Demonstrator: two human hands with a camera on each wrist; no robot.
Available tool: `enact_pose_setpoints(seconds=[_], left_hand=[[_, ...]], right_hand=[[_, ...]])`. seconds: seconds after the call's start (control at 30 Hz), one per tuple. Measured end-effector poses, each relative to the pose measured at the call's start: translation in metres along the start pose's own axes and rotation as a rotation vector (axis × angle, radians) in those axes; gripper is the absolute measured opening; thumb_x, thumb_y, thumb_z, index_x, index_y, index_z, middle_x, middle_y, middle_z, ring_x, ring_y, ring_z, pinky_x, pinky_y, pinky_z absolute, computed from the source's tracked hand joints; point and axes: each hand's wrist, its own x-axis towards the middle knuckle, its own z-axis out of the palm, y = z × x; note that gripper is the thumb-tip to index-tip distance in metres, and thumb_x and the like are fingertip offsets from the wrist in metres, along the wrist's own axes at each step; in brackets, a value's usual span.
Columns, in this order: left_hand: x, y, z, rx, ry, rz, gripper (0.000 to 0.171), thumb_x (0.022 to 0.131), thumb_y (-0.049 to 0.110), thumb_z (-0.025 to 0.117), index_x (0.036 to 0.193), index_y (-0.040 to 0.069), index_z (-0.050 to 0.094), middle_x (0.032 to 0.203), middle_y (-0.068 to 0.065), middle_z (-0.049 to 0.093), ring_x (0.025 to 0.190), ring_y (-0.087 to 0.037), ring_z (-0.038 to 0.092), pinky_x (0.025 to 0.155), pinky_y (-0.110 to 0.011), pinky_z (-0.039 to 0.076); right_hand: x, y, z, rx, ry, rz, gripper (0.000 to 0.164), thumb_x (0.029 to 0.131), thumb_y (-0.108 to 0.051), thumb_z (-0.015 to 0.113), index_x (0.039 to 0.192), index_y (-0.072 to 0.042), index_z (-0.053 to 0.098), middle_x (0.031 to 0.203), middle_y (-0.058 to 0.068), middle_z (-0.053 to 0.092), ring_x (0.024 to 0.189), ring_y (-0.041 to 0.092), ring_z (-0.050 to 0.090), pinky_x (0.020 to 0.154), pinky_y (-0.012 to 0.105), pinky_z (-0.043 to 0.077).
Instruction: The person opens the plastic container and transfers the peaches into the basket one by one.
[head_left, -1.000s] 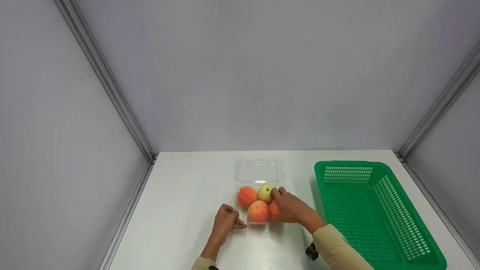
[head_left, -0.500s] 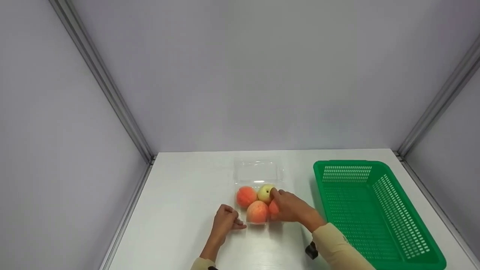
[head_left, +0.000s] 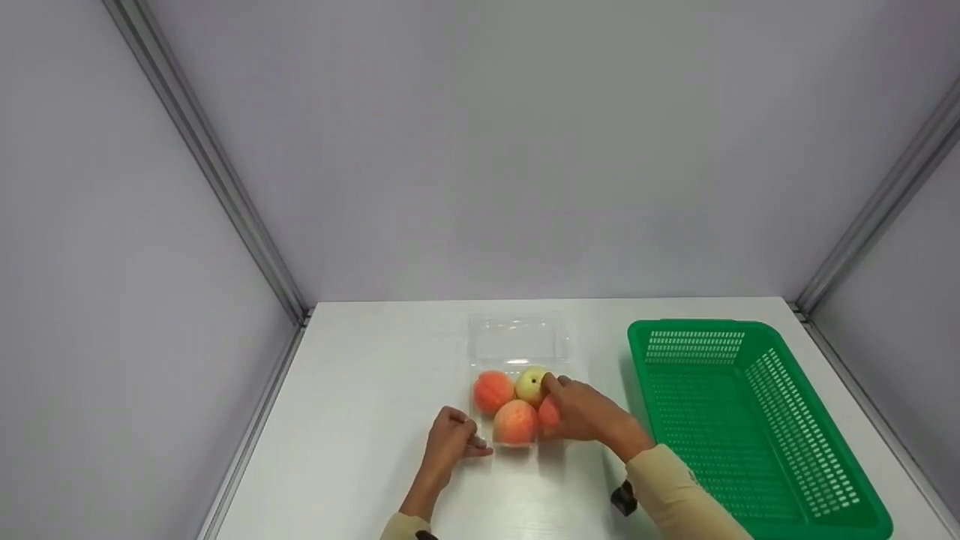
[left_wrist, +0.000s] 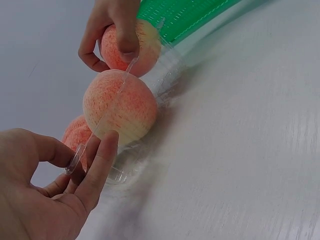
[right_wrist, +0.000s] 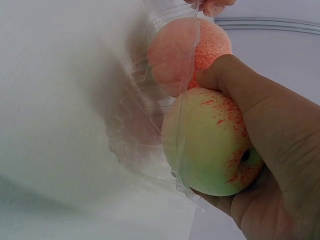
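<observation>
A clear plastic clamshell box (head_left: 519, 343) lies on the white table with its lid laid back. Inside sit a red peach (head_left: 493, 391), a yellow one (head_left: 530, 385) and an orange-pink one (head_left: 515, 423). My left hand (head_left: 450, 442) pinches the box's rim at the near left corner; the left wrist view shows the rim between thumb and fingers (left_wrist: 102, 165). My right hand (head_left: 581, 411) grips another peach (right_wrist: 210, 145) at the near right corner, thumb on one side and fingers beneath. That peach is partly hidden by the hand in the head view.
A large green plastic basket (head_left: 731, 442) stands on the right of the white table (head_left: 360, 390), beside my right forearm. Grey panels (head_left: 525, 150) enclose the table at the back and both sides.
</observation>
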Motion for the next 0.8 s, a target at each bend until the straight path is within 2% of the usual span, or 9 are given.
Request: enact_pose_setpoints(seconds=[0.3,0.57,0.8], left_hand=[[0.0006,-0.0027,-0.0018,-0.012,-0.031,0.031,0.028,0.094,0.003,0.053,0.119,-0.009,0.046,0.091,-0.020,0.065,0.068,-0.017,0.068,0.072,-0.039,0.070],[-0.0001,-0.0025,-0.0010,-0.013,-0.021,0.037,0.026,0.094,0.003,0.053,0.117,-0.006,0.046,0.090,-0.018,0.064,0.069,-0.017,0.068,0.072,-0.040,0.070],[0.0010,-0.0040,-0.0011,-0.008,-0.013,0.042,0.020,0.095,0.001,0.053,0.113,-0.004,0.047,0.086,-0.016,0.063,0.068,-0.018,0.069,0.072,-0.043,0.070]], right_hand=[[-0.0020,-0.0017,-0.0047,-0.020,0.036,-0.058,0.069,0.083,-0.044,0.090,0.131,-0.008,0.056,0.113,0.014,0.066,0.097,0.030,0.067,0.091,0.050,0.065],[-0.0002,-0.0028,-0.0055,-0.084,0.051,-0.078,0.064,0.082,-0.040,0.090,0.127,-0.010,0.057,0.103,0.007,0.062,0.085,0.021,0.062,0.079,0.041,0.064],[0.0004,-0.0040,-0.0069,-0.093,0.054,-0.094,0.061,0.081,-0.040,0.091,0.124,-0.010,0.059,0.103,0.006,0.061,0.084,0.020,0.060,0.077,0.038,0.063]])
